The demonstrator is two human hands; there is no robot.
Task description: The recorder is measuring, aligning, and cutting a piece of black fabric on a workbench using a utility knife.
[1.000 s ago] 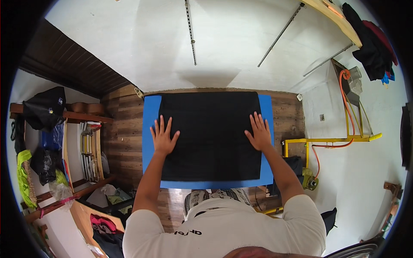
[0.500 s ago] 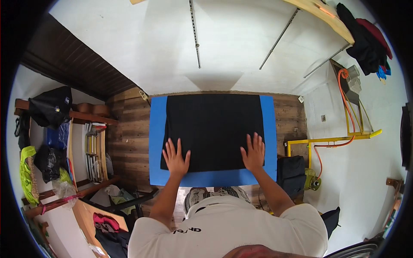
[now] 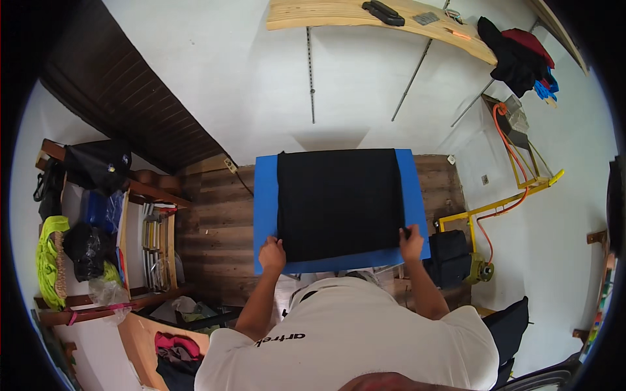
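A black cloth [image 3: 339, 202] lies flat on a blue-topped table [image 3: 264, 189], with blue showing along both sides and the near edge. My left hand [image 3: 272, 253] pinches the cloth near its lower left corner. At the right side, a little above the lower corner, my right hand [image 3: 410, 242] grips the cloth's edge with curled fingers.
Shelves with bags and bundled items [image 3: 94, 163] line the left. A yellow metal frame [image 3: 456, 218] with an orange hose and a dark padded bag [image 3: 450, 257] are at the right. A wooden wall shelf [image 3: 391, 13] holding dark garments [image 3: 515, 58] runs along the top.
My hands have gone from spread flat on the cloth to pulling back and pinching its near corners. The view has tilted, showing more of the wall shelf.
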